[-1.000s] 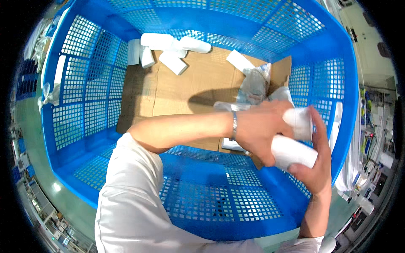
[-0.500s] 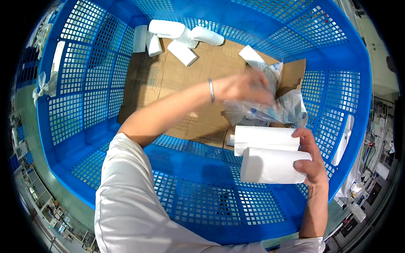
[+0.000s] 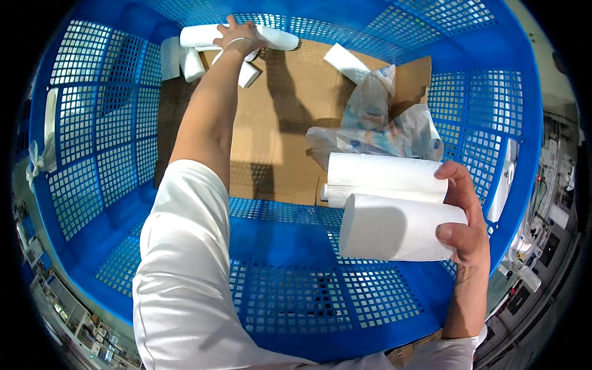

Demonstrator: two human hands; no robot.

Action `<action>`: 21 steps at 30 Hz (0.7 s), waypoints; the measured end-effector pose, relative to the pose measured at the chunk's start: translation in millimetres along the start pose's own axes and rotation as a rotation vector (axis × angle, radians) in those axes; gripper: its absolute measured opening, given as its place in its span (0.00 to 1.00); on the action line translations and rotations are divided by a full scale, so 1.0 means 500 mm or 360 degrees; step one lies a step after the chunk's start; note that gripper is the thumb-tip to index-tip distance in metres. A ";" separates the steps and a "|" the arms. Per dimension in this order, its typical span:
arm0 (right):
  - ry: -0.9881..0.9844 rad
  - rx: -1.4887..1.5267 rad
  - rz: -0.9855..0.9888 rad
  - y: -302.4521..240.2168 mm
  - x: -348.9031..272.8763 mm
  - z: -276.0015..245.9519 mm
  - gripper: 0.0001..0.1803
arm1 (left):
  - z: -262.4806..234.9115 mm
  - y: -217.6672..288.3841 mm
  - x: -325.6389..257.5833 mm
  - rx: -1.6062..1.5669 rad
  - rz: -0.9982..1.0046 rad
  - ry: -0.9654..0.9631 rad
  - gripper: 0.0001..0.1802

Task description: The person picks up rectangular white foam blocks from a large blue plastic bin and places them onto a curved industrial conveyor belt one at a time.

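Observation:
At the far left of a deep blue plastic basket, my left hand point(image 3: 239, 36) reaches over a small pile of white paper rolls point(image 3: 200, 36). Its fingers are spread, and it seems to touch the top of the pile. One roll point(image 3: 277, 38) lies just to the right of that hand, another point(image 3: 249, 75) below the wrist. At the near right, my right hand point(image 3: 465, 213) is closed round the ends of two white paper rolls, an upper one point(image 3: 385, 177) and a lower one point(image 3: 401, 228). A further narrow white piece shows between these two, partly hidden.
Brown cardboard point(image 3: 259, 135) lines the basket floor, with a flap upright at the right. Crumpled clear plastic bags point(image 3: 370, 117) lie at the right, beside a lone paper roll point(image 3: 345, 63). Perforated blue walls point(image 3: 493, 105) surround everything.
My left hand has swung from the plastic bags to the far-left pile of rolls, its fingers spreading. My right hand still holds its rolls, and the view has shifted slightly.

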State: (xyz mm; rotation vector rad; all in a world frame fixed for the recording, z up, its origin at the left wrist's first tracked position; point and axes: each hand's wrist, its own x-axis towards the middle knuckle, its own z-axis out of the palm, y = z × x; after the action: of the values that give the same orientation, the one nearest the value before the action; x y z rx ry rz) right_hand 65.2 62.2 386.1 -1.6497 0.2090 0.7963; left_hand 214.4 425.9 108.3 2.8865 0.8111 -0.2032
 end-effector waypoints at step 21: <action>-0.0446 0.0531 -0.0799 -0.083 -0.077 -0.073 0.31 | -0.145 -0.153 -0.060 -0.2342 0.0411 -0.0430 0.27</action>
State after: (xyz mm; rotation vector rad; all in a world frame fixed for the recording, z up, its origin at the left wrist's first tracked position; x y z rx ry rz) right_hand 72.9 28.0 443.3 -1.1858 -0.2522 0.5600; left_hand 155.7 487.6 177.0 1.4819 0.2636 0.0473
